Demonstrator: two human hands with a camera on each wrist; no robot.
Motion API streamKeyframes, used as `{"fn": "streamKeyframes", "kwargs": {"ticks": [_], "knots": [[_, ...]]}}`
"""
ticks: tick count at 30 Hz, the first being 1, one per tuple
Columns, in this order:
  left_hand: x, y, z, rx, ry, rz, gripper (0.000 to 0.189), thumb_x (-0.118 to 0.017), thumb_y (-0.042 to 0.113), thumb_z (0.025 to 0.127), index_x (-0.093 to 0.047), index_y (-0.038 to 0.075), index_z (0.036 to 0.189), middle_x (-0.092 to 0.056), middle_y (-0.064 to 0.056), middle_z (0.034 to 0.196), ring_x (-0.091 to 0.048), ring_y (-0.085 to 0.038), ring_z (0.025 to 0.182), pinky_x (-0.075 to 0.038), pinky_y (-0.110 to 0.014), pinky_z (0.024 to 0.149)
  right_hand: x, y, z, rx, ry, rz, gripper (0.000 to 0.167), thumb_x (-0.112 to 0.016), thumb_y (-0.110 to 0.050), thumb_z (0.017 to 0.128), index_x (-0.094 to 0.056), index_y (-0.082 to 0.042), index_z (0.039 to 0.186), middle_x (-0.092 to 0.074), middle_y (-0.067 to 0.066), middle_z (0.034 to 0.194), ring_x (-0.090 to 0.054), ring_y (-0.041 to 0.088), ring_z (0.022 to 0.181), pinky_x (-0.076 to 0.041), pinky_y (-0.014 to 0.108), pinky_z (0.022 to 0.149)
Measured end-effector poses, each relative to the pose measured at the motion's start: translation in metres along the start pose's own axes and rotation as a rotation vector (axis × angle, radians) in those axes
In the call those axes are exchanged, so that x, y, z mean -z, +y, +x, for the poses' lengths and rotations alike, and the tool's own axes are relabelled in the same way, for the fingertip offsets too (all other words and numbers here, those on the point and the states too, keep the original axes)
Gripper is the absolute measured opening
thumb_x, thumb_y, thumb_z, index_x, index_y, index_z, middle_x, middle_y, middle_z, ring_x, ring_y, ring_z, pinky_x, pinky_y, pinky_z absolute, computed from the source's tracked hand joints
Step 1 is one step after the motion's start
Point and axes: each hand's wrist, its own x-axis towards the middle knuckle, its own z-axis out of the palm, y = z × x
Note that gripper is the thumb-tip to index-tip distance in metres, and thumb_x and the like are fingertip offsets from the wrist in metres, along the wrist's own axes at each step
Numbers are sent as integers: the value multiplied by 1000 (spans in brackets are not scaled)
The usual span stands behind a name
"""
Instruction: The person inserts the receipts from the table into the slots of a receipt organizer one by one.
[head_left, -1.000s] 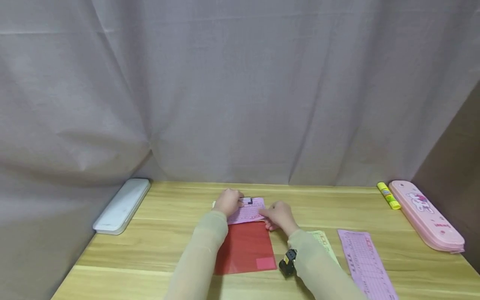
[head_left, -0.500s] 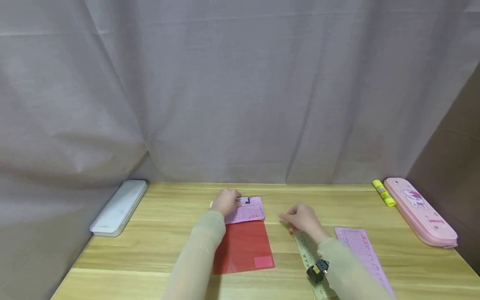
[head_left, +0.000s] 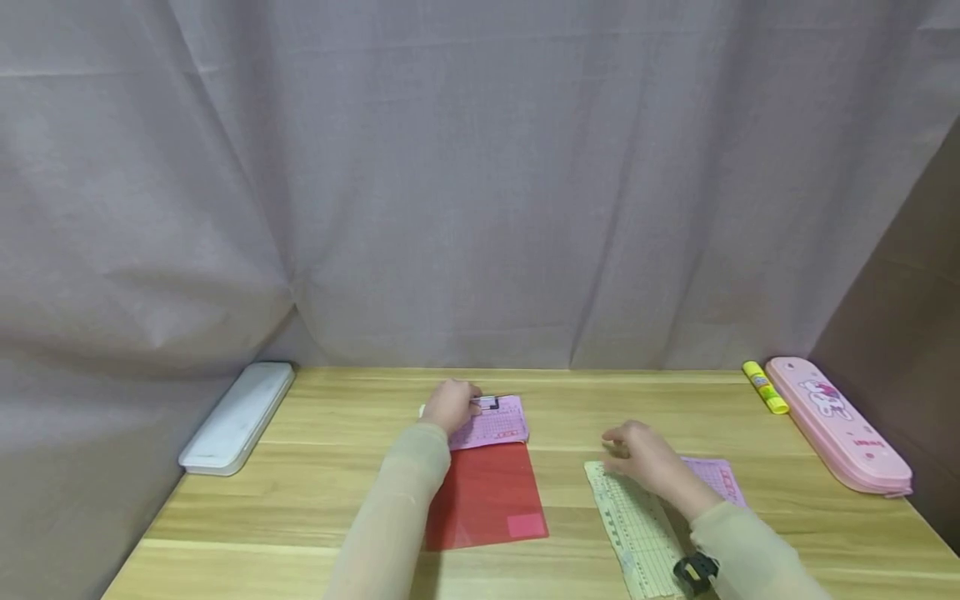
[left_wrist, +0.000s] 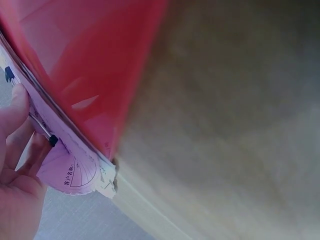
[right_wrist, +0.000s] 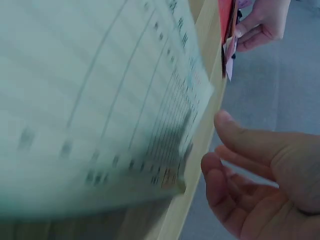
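Head view, A: Where do the fingers lie?
B: Left hand (head_left: 450, 406) pinches the clip (left_wrist: 53, 140) at the far end of the red folder (head_left: 487, 492); thumb on its metal rod, fingers curled beside it. Purple slip (head_left: 491, 429) lies under the clip, one corner curling near the fingers.
A: Right hand (head_left: 648, 457)?
B: Holds nothing. Fingers loosely bent, thumb apart from them, over the far edge of the yellow slip (head_left: 637, 525). Right wrist view: a gap between thumb and slip; contact elsewhere cannot be told.
A: Counts?
B: One folder, one clip, one yellow slip. Purple: the clipped one, perhaps layered, plus a second purple slip (head_left: 717, 477) partly behind the right arm. One each of glue stick (head_left: 766, 387), pink pencil case (head_left: 840, 425) and white case (head_left: 237, 418), all on the wooden table (head_left: 315, 500).
A: Writing?
B: Left wrist view: "客户名称" on the clipped slip. Yellow slip's print blurred. Pencil case: cartoon rabbit, red lettering too small to read. Glue stick's label unreadable. Folder bears a pink patch (head_left: 527, 524).
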Motion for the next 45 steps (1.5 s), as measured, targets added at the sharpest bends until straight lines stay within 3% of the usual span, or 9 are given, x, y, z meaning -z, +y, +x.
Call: {"fn": "streamKeyframes", "kwargs": {"ticks": [6,9,16,24,29,34,41,45], "knots": [[0,-2,0,-5,4,9,19,-75,20,80,-75,13,97,-73,-1,91,-69,-22,89,-53,-34,82,3,10,-9,110,-40,-15,42,-77,-7,74,-63,7,111,-59,14,102,-51,11,73,-49,24,61],[1,-2,1,-2,-1,13,19,-75,21,80,-75,13,98,-73,-1,91,-68,-22,89,-53,-34,82,2,16,-12,141,-58,-12,43,-76,-6,75,-63,5,114,-59,12,106,-46,6,72,-45,19,59],[1,0,0,19,-22,-6,21,-75,21,81,-75,13,100,-73,-1,94,-68,-22,92,-53,-34,84,-3,23,-12,167,-56,-20,43,-75,-8,75,-63,4,115,-60,10,106,-47,3,72,-47,19,61],[-2,0,0,22,-24,-9,21,-74,20,81,-75,13,101,-73,-1,96,-67,-22,94,-52,-34,86,-5,26,-11,136,-45,-13,36,-74,-5,77,-66,3,111,-59,4,97,-48,6,72,-47,20,62],[-1,0,0,20,-25,-4,21,-74,20,82,-75,13,102,-73,-1,97,-67,-22,95,-52,-34,87,-6,29,-10,152,-22,13,25,-74,-3,76,-69,-4,100,-58,2,97,-49,6,72,-46,19,60],[-1,0,1,24,-26,-4,21,-74,20,82,-75,12,101,-73,-1,97,-67,-22,95,-52,-34,87,-9,32,-8,179,21,47,21,-75,1,72,-62,-12,83,-56,-2,86,-48,6,69,-44,19,58],[-3,1,2,25,-35,-5,20,-73,21,83,-75,13,102,-73,-1,98,-67,-22,95,-52,-34,87,-9,33,-6,78,23,74,18,-76,-10,76,-60,-15,82,-53,-7,76,-46,5,68,-43,20,58],[-3,0,2,23,-34,-1,20,-73,21,83,-75,13,101,-73,-1,97,-67,-21,94,-52,-34,87,-6,32,-6,77,45,38,9,-74,-16,80,-65,-16,82,-54,-9,75,-45,4,67,-43,21,59]]}}
